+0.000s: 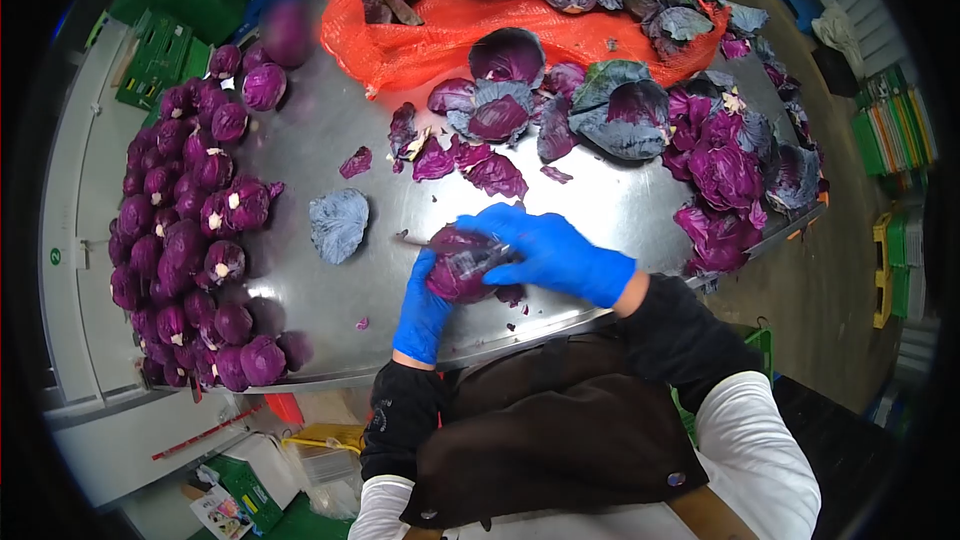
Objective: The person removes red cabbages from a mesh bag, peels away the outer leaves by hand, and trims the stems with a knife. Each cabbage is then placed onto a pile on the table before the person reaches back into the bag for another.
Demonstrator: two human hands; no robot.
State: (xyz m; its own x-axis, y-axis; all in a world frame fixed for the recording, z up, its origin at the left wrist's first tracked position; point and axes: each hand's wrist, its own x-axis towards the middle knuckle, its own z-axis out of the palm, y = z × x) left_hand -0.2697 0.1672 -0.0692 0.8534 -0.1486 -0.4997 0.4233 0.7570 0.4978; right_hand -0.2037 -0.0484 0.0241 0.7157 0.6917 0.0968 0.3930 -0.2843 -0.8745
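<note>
Left hand (422, 308), blue-gloved, is cupped under a red cabbage head (462, 265) near the front edge of the steel table (330, 130); I see its fingers wrapped round the lower side. Far left, a heap of trimmed cabbages (190, 230) lines the table edge. One loose grey-blue leaf (338, 224) lies between heap and hands. Right hand (553, 252) lies closed over the head's top; a thin blade tip (408, 238) pokes out leftward, grip hidden. Beyond, discarded leaves (700, 170) pile beside an orange net sack (450, 20).
</note>
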